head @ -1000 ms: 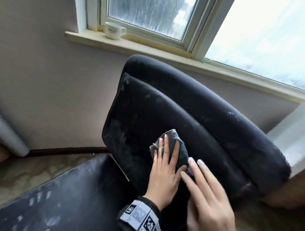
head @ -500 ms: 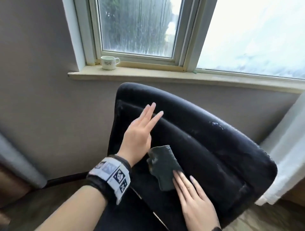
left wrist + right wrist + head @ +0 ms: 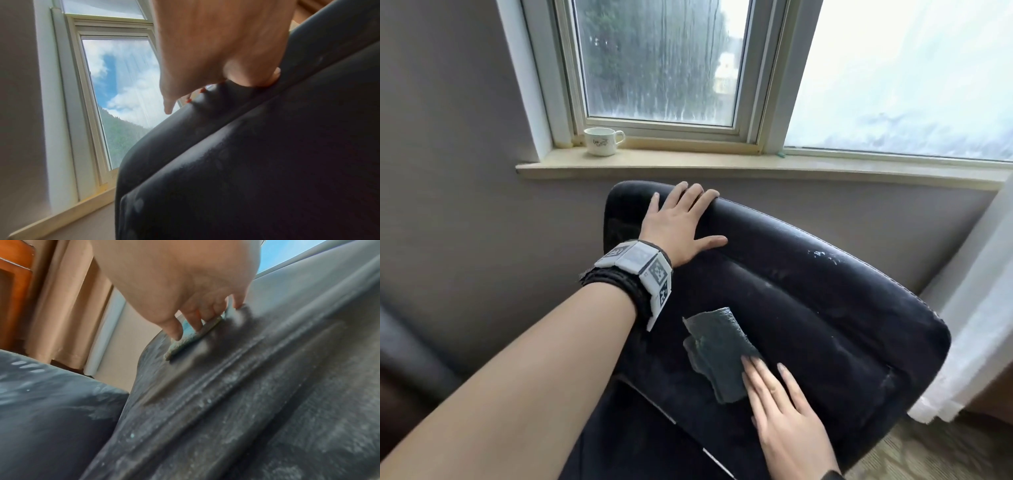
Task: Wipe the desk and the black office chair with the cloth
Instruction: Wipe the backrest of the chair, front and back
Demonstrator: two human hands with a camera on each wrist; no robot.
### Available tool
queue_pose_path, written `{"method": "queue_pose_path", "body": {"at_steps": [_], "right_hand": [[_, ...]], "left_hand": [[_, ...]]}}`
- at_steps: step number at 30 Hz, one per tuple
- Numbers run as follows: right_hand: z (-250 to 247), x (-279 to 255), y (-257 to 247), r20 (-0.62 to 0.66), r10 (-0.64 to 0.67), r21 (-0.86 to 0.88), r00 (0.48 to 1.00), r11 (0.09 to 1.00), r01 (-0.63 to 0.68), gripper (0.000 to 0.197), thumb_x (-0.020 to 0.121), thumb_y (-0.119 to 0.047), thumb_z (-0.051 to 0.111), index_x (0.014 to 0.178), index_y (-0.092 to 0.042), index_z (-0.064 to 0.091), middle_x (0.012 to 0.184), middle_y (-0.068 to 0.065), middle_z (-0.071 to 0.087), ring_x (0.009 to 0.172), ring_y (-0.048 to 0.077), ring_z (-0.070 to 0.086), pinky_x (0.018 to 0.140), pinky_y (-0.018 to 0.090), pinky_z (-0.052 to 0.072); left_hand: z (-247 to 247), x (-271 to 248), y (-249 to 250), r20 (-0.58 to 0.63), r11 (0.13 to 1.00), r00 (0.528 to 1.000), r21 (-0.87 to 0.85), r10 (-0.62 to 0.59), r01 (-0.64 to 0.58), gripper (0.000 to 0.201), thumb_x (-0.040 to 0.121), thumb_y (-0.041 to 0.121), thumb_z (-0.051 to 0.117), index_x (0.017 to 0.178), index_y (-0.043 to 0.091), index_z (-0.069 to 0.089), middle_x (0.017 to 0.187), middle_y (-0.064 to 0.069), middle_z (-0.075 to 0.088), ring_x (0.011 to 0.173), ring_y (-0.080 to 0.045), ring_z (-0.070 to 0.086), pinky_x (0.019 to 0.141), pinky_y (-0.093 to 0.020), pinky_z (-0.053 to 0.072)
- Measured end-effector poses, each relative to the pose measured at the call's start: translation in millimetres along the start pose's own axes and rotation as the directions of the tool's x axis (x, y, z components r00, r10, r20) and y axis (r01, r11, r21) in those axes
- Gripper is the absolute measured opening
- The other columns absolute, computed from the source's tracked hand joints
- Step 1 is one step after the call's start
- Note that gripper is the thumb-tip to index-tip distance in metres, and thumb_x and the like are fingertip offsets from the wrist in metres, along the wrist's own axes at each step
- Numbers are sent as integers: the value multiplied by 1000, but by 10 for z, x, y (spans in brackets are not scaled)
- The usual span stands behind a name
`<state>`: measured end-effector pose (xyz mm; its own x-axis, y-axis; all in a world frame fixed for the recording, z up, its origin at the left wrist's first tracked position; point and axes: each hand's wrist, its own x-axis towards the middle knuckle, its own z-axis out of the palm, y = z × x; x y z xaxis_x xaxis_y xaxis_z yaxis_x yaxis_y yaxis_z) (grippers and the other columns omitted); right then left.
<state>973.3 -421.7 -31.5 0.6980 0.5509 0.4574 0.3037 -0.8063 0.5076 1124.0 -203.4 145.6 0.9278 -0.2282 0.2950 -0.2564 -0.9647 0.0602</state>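
Observation:
The black office chair (image 3: 825, 308) faces me, its backrest dusty with pale streaks. My left hand (image 3: 678, 222) grips the backrest's top edge near the left corner, with the fingers curled over the rim and the thumb spread on the front. In the left wrist view the left hand (image 3: 216, 40) hooks over the chair (image 3: 246, 162). A dark grey-green cloth (image 3: 717, 346) lies flat against the middle of the backrest. My right hand (image 3: 780, 404) presses its lower right part with straight fingers. The right wrist view shows the right hand (image 3: 174, 280) on the cloth (image 3: 191, 337).
A white cup (image 3: 602, 141) stands on the window sill (image 3: 722, 166) behind the chair. A pale curtain (image 3: 976, 308) hangs at the right, close to the backrest's corner. The chair's seat (image 3: 51, 402) is below left. A grey wall runs behind and to the left.
My left hand left the cloth, rose up the backrest and took hold of the top edge. My right hand stayed pressed on the cloth, which slid a little lower.

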Motion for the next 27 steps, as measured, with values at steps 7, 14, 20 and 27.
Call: {"method": "queue_pose_path", "body": {"at_steps": [7,14,20,27], "right_hand": [[-47,321,-182,-33,78,121,996,990,-74,47,91,-12,28,136,-9,39,134,13,54,131,23,36,112,48,14],[-33,769,-572,-9,131,179,991,976,-127,55,81,-4,29,135,-2,41,121,27,59,117,36,56,107,53,18],[1,1191,-1025,-1,204,219,979,955,-199,59,82,-1,23,137,-5,45,117,39,54,117,45,53,105,56,24],[75,1600,-1618,-90,308,327,947,907,-264,57,86,2,26,140,-9,42,115,37,57,115,45,55,100,58,38]], "left_hand": [[-41,-63,-371,-10,992,999,121,-45,46,88,83,71,39,150,36,-7,158,6,7,147,-18,1,117,-50,5],[-86,-198,-1019,6,936,999,351,35,-35,115,66,80,51,131,45,-37,154,-10,4,144,-30,3,116,-57,2],[-201,-462,-1590,67,891,997,450,36,-63,129,62,68,70,130,52,-37,152,-18,-4,143,-35,-5,112,-63,0],[-412,-959,-2219,87,831,995,550,38,-80,127,59,70,70,129,54,-36,150,-23,-5,142,-36,-5,110,-64,1]]}}
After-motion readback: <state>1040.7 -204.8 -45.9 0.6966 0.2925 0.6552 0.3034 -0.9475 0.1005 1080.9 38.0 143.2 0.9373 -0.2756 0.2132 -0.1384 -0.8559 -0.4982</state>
